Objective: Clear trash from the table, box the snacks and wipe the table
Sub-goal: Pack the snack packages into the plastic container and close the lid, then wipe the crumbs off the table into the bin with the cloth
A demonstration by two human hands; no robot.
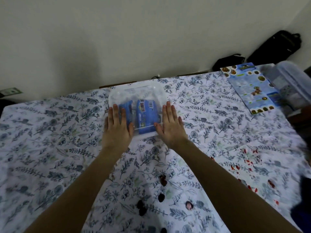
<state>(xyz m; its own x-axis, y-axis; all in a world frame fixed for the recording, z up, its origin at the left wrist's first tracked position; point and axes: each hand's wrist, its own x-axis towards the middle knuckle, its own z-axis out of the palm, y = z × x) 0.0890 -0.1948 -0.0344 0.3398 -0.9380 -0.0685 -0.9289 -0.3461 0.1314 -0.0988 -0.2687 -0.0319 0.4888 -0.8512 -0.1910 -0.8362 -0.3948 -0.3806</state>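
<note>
Black bag [276, 46] against wall [117, 39]; smaller bag [227, 62] beside.

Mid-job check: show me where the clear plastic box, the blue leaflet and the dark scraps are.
clear plastic box [137, 86]: head view, on its far rim.
blue leaflet [247, 89]: head view, middle of the printed page.
dark scraps [161, 197]: head view, on one piece lying between the forearms.

No legible text anywhere. Blue snack packets [145, 118] inside the clear plastic box [138, 89] carry small printed panels and what may be a code square, all too blurred to read. Blue leaflet [249, 88] on the far right of the tabletop: rows of fine print, green heading bars, food pictures; no words readable.
</note>
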